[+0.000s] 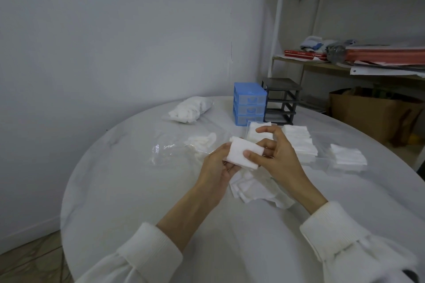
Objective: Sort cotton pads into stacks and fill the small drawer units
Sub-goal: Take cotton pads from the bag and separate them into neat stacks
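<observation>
Both hands hold a small stack of square cotton pads above the round white surface: left hand cradles it at nine o'clock, right hand pinches it at three, index finger raised. Soft loose pads lie beneath; blue drawer unit at twelve.

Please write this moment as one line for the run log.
stage: stacking | left hand: holds cotton pads | right hand: pinches same pads | blue drawer unit: closed
</observation>
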Demonstrator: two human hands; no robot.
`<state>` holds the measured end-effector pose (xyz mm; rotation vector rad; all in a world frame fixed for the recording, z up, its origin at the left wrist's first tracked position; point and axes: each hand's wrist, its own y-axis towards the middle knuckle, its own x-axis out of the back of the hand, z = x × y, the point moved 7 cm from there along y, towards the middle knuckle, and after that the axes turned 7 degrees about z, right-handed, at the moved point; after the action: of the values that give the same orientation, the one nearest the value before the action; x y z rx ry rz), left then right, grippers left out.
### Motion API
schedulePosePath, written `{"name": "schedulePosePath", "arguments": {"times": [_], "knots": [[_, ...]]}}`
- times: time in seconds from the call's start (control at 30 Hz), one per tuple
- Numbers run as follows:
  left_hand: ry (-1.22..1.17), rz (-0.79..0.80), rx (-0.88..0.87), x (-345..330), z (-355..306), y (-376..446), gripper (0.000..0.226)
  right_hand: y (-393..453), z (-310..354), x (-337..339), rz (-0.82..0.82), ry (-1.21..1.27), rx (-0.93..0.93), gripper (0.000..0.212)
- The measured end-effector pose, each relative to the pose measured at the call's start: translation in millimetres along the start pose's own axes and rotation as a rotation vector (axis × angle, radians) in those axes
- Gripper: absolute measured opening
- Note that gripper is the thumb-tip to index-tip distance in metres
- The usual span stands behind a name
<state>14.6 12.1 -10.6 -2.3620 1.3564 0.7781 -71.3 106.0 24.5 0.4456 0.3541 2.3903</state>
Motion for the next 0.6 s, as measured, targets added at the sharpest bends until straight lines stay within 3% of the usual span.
{"name": "schedulePosePath", "arguments": {"times": [0.3, 0.6], "knots": [[-0.033, -0.001, 0.039, -0.5, 2.1, -2.0, 0.025, -3.1, 7.2, 0.7, -0.075, -0.094, 0.054, 0.037], [0.119, 0.098, -0.03, -2.9, 4.7, -0.5, 0.03, -3.3, 4.4, -3.6, -0.041, -0.212, 0.052, 0.022]]}}
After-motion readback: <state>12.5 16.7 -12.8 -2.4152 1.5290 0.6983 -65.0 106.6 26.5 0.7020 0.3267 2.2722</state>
